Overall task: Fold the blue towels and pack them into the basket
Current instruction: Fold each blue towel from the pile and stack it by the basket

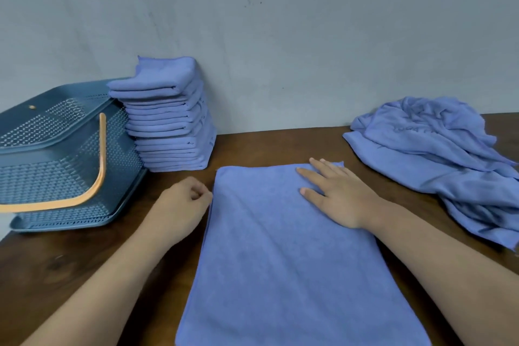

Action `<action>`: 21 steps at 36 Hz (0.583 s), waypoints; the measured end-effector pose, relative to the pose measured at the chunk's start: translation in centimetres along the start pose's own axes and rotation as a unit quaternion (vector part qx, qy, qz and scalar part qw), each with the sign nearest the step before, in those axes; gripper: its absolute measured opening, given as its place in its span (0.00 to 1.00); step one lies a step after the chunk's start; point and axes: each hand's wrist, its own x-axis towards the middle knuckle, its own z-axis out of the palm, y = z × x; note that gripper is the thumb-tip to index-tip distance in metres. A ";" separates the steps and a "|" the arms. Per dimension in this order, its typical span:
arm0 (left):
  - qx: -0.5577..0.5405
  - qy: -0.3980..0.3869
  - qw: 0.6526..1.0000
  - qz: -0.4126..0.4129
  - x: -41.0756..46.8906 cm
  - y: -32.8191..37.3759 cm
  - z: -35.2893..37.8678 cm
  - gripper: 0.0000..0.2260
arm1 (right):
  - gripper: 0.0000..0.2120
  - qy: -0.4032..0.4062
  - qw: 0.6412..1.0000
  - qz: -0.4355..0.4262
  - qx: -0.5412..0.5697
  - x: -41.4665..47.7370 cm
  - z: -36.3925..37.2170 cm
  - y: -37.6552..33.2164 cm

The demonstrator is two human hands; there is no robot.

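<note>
Head view: only cam I've got; clock dirs taken from the flat towel.
Towel (pixel 280 261): lies flat on the bench (pixel 56 275), long axis 12–6, near end runs out of frame.
Left grip (pixel 184 199): fingers curled, knuckles right at the towel's left hem, approx 10 o'clock. Can't tell if the hem is pinched or only touched.
Right grip (pixel 337 194): fingers straight and spread, palm pressing the towel's far-right corner, approx 1 o'clock. Holds nothing.
Stack (pixel 168 121): folded towels at 11 o'clock, tall, against the wall (pixel 280 36), top layers sit skewed.
Basket (pixel 56 171): 9–10 o'clock, touching the stack's base, orange handle (pixel 101 154) hanging down its front. No towels visible in it.
Pile (pixel 432 154): unfolded towels, 2 o'clock, well apart from the flat one.
Step, my read: smoothing before the next fold; packing not begun.
Risk 1: if the left grip has no real hold, the hem slips mid-fold and edges land crooked.
Risk 2: lifting my right palem early lets the cloth drag and wrinkle.
Risk 3: stack is high and uneven; one more towel or a forearm bump could tip it.
Risk 4: handle may snag cloth during loading.
</note>
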 end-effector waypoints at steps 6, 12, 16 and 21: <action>0.088 -0.034 0.995 -0.021 -4.8 0.5 -0.5 0.16 | 0.30 -0.003 1.000 -0.008 0.005 0.2 0.2 0.5; 0.110 -0.047 0.992 -0.031 -5.2 1.1 -0.2 0.14 | 0.31 -0.010 1.000 -0.008 0.001 0.3 0.2 0.6; 0.127 -0.026 0.991 -0.018 -5.2 1.1 0.1 0.12 | 0.31 -0.014 1.000 -0.010 0.003 0.2 0.1 0.6; 0.200 0.001 0.980 -0.017 -5.2 0.9 -0.4 0.10 | 0.31 -0.012 1.000 -0.010 0.001 0.1 0.1 0.6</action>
